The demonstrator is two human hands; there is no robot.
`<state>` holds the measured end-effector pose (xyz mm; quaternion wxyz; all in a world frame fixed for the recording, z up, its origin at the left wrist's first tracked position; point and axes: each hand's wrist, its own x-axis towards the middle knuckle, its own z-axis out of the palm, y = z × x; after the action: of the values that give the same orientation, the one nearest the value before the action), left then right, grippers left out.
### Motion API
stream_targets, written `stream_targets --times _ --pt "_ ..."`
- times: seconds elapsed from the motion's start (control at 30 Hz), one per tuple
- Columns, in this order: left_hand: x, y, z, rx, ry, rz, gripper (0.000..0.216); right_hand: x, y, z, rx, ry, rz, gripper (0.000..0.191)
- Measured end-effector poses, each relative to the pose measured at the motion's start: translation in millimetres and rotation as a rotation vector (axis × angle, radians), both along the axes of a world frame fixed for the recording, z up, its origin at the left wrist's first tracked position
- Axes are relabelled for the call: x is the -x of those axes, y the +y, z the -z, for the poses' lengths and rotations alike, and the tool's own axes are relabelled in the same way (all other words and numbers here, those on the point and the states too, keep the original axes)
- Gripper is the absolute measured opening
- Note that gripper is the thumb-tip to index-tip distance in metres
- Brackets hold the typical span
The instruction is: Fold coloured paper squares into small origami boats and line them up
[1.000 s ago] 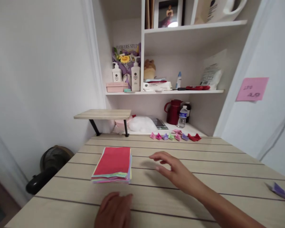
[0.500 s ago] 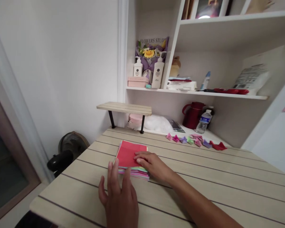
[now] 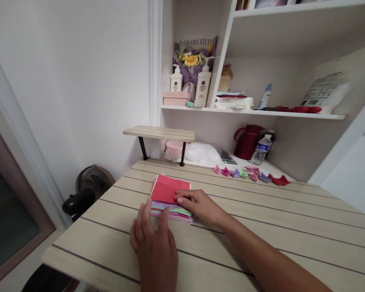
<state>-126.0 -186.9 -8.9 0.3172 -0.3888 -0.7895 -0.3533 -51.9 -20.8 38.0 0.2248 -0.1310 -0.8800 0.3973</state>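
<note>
A stack of coloured paper sheets lies on the slatted table, its purple, green and pink layers showing along the near side. On top is a red paper sheet, set back from the stack's near edge. My right hand reaches in from the right. Its thumb and fingers are drawn together at the red sheet's right near corner, gripping it there. At the near left side of the stack, my left hand has its fingers apart and holds nothing, with fingertips close to the sheets' edge.
Several small folded paper pieces sit in a row at the table's back. A small raised stand is at the back left. Behind are a dark red jug, a water bottle and white shelves. A fan stands beyond the left edge.
The red sheet has shifted slightly away from me over the stack, baring more purple and green at the near side. My left fingertips have come closer to the stack. The view has tilted down slightly.
</note>
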Motion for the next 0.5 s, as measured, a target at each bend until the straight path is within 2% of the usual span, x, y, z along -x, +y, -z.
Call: stream_targets --times 0.2,0.37,0.5 --pt "-3.3 7.1 2.4 0.058 0.034 -0.028 0.038 4.3 4.3 6.7 -0.014 0.055 0.070 0.044" --pt "-1.3 7.3 5.2 0.168 0.033 -0.037 0.040 8.8 8.6 15.5 -0.073 0.115 0.132 0.044" --pt "-3.5 5.4 4.7 0.198 0.039 -0.051 0.038 2.6 9.3 3.8 -0.159 0.203 0.178 0.041"
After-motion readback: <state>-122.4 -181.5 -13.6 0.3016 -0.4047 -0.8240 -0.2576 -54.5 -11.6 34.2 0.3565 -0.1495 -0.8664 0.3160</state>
